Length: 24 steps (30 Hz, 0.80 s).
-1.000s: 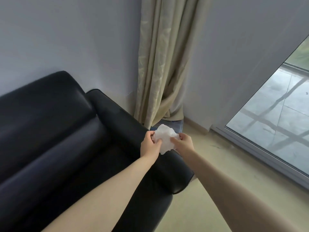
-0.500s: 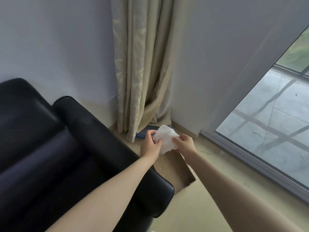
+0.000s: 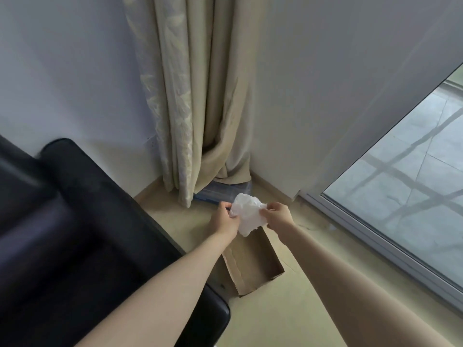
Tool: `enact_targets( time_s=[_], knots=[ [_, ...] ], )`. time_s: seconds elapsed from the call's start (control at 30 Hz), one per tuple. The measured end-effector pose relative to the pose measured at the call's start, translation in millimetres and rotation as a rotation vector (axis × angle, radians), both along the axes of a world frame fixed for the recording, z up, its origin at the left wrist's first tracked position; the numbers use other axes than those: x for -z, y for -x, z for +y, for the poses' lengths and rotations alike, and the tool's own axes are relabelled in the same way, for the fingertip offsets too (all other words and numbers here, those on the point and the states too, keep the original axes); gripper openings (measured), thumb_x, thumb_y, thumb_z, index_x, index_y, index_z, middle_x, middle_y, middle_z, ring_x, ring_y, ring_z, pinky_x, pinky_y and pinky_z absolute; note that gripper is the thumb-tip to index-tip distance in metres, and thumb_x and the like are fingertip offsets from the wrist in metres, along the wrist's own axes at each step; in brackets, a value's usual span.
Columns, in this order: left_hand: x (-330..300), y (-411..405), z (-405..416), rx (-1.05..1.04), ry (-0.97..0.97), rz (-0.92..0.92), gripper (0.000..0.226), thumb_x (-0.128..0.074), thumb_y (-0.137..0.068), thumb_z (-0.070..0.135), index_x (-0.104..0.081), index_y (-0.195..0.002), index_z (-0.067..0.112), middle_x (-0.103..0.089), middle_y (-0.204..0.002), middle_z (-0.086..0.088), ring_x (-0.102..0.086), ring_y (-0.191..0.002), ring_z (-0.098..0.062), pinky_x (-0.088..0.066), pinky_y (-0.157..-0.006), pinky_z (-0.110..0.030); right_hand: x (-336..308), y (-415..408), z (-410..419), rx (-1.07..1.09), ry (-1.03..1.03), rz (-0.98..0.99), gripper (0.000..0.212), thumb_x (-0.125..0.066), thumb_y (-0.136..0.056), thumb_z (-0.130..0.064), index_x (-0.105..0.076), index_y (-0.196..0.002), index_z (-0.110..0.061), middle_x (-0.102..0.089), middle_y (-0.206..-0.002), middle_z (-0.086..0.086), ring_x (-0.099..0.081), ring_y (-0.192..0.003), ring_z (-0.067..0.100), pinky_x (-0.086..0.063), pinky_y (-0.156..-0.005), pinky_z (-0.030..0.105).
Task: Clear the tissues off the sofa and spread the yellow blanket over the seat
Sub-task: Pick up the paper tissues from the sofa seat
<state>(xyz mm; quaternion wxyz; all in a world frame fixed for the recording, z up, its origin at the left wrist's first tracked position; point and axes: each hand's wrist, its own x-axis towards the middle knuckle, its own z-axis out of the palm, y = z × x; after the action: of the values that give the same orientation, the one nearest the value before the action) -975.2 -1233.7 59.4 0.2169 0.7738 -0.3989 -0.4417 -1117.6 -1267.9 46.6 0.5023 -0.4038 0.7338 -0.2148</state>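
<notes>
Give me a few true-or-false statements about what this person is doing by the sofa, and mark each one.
1. Both hands hold the crumpled white tissue. True: the left hand and right hand each pinch a side.
2. The tissue lies on the black sofa. False: it is held above the open cardboard box.
3. The box stands on the floor beside the sofa's armrest. True.
4. A yellow blanket covers the seat. False: none shows.
5. The beige curtain hangs in the corner. True.
</notes>
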Motion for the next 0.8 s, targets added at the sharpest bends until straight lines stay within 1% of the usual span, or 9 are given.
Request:
enact_targets(
  time_s=[0.1,0.17,0.33,0.4,0.47,0.53,0.6,0.67,0.8],
  knots=[
    [19,21,-4,0.016,-0.086,-0.037,0.025,-0.052,-0.095,0.021,-0.053,-0.12,0.017,-0.062,-0.114,-0.003,-0.058,-0.092,-0.02,-0.045,-0.073,-0.026,18,16,-7,-0.031,-0.05,0.048,0.012,-0.055,-0.085,-0.01,-0.063,-0.094,-0.011,-0.06,-0.086,0.006,-0.057,-0.082,0.024,-0.05,-0.076,0.036],
    [34,34,-3,-0.01,-0.134,-0.038,0.026,-0.049,-0.095,0.017,-0.054,-0.121,0.015,-0.063,-0.114,-0.005,-0.057,-0.09,-0.02,-0.043,-0.071,-0.026,35,27,-10,-0.062,-0.092,0.081,0.02,-0.055,-0.086,-0.011,-0.063,-0.104,-0.01,-0.06,-0.092,0.007,-0.056,-0.083,0.023,-0.049,-0.074,0.033],
    [74,56,-8,-0.073,-0.209,-0.041,0.022,-0.047,-0.093,0.014,-0.059,-0.111,0.011,-0.065,-0.112,-0.01,-0.055,-0.083,-0.023,-0.041,-0.071,-0.025,69,41,-17,-0.184,-0.14,0.16,0.021,-0.054,-0.086,-0.013,-0.065,-0.104,-0.009,-0.061,-0.091,0.008,-0.054,-0.078,0.023,-0.04,-0.061,0.025],
    [90,64,-6,-0.105,-0.24,-0.039,0.02,-0.047,-0.092,0.014,-0.059,-0.109,0.01,-0.064,-0.112,-0.011,-0.061,-0.092,-0.029,-0.044,-0.073,-0.027,82,48,-17,-0.247,-0.151,0.177,0.023,-0.053,-0.086,-0.013,-0.065,-0.104,-0.007,-0.061,-0.091,0.008,-0.055,-0.078,0.023,-0.037,-0.053,0.023],
    [104,73,-3,-0.128,-0.267,-0.037,0.021,-0.048,-0.093,0.014,-0.057,-0.112,0.011,-0.064,-0.114,-0.011,-0.062,-0.102,-0.03,-0.045,-0.076,-0.028,96,56,-17,-0.29,-0.179,0.188,0.024,-0.053,-0.086,-0.013,-0.064,-0.106,-0.006,-0.061,-0.092,0.008,-0.054,-0.078,0.022,-0.035,-0.05,0.022],
    [112,78,-2,-0.142,-0.302,-0.041,0.026,-0.05,-0.094,0.016,-0.053,-0.119,0.012,-0.061,-0.12,-0.009,-0.061,-0.106,-0.028,-0.046,-0.081,-0.029,107,62,-17,-0.326,-0.226,0.215,0.023,-0.053,-0.087,-0.015,-0.062,-0.105,-0.006,-0.059,-0.092,0.008,-0.053,-0.08,0.023,-0.036,-0.053,0.023],
    [119,81,-1,-0.146,-0.352,-0.039,0.043,-0.051,-0.096,0.019,-0.041,-0.136,0.011,-0.052,-0.135,-0.009,-0.056,-0.117,-0.027,-0.047,-0.093,-0.033,116,67,-17,-0.363,-0.29,0.286,0.021,-0.052,-0.088,-0.022,-0.057,-0.1,-0.005,-0.056,-0.094,0.008,-0.052,-0.084,0.024,-0.04,-0.064,0.024],
    [121,82,0,-0.152,-0.398,-0.046,0.056,-0.051,-0.096,0.02,-0.029,-0.147,0.011,-0.042,-0.145,-0.009,-0.051,-0.125,-0.027,-0.045,-0.098,-0.034,123,74,-18,-0.383,-0.339,0.362,0.021,-0.051,-0.087,-0.026,-0.052,-0.098,-0.007,-0.052,-0.098,0.009,-0.049,-0.088,0.024,-0.041,-0.072,0.028],
    [125,81,3,-0.165,-0.414,-0.049,0.05,-0.053,-0.095,0.02,-0.036,-0.141,0.01,-0.047,-0.14,-0.009,-0.053,-0.122,-0.026,-0.046,-0.098,-0.033,130,85,-21,-0.438,-0.349,0.415,0.013,-0.048,-0.084,-0.019,-0.046,-0.075,-0.009,-0.048,-0.091,0.01,-0.046,-0.083,0.025,-0.039,-0.07,0.028]
  ],
)
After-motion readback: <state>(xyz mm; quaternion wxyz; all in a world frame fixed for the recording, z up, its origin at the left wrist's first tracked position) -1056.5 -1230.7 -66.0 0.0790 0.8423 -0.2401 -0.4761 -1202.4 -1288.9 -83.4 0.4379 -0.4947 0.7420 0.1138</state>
